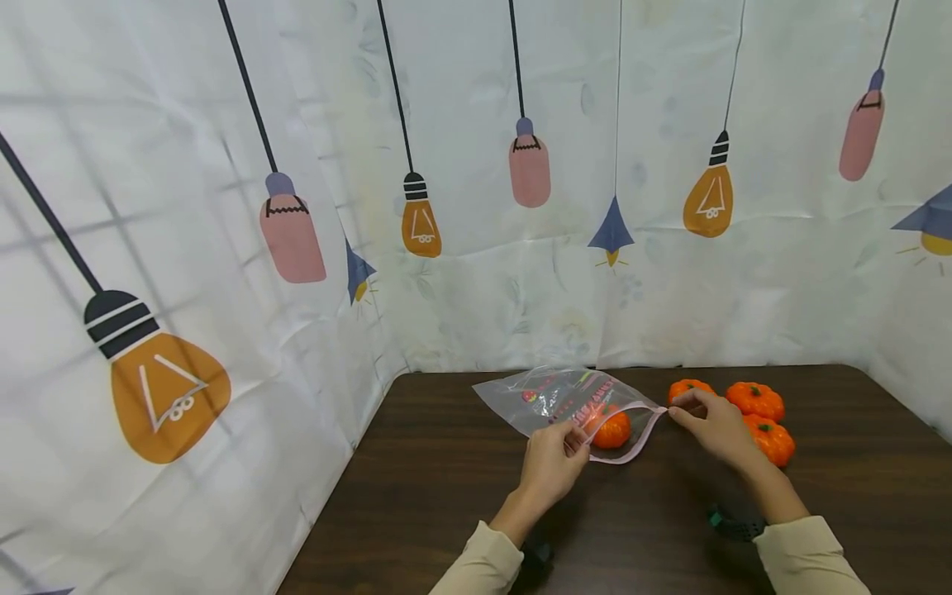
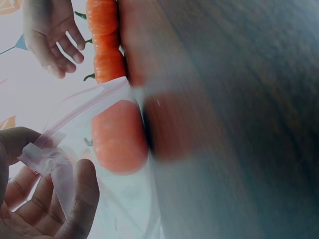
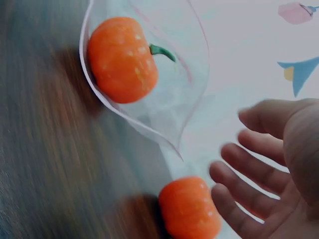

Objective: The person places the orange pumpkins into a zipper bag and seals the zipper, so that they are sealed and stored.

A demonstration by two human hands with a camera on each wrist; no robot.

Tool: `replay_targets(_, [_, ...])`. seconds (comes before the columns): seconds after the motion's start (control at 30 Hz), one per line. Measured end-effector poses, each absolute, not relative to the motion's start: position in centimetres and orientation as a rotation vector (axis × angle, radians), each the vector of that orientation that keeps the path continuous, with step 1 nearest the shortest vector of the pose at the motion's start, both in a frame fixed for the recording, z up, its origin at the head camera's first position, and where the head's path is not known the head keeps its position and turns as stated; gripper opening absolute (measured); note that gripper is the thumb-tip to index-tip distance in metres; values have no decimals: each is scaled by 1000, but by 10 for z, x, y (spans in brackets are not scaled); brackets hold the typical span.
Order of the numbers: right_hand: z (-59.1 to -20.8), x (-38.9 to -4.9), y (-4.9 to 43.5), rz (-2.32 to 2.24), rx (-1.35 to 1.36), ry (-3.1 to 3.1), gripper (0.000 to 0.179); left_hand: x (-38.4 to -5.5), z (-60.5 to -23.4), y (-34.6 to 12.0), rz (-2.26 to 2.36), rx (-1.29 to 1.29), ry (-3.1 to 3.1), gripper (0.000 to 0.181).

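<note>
A clear zip bag [image 1: 546,397] with a pink zip edge and red print lies on the table, its mouth spread toward me. Inside it sits one small orange toy pumpkin [image 1: 613,431] with a green stem [image 3: 162,52]. My left hand [image 1: 554,459] pinches the left end of the bag's mouth between thumb and fingers. By the opposite corner of the mouth is my right hand [image 1: 714,426], its fingers spread and holding nothing in the right wrist view. Three more orange pumpkins [image 1: 754,401] stand beside and beyond the right hand, one partly hidden by it.
The dark wooden table [image 1: 439,463] ends at the back against a white curtain [image 1: 483,314] printed with hanging lamps. The same cloth runs along the left side and the right side. Dark straps [image 1: 732,526] sit at the wrists, below the cream sleeves [image 1: 806,554].
</note>
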State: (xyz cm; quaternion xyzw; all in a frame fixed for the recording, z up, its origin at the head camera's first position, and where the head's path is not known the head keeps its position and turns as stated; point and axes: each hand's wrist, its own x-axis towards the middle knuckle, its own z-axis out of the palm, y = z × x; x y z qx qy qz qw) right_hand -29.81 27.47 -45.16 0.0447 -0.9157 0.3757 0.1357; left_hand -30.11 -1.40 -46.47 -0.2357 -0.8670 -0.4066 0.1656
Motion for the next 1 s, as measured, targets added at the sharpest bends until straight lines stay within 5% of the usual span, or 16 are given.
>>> replay_targets(1.0, [-456,-274,395,1043,-15,-2883,77,-303,-466,-16,-1201,-650,-2479,5])
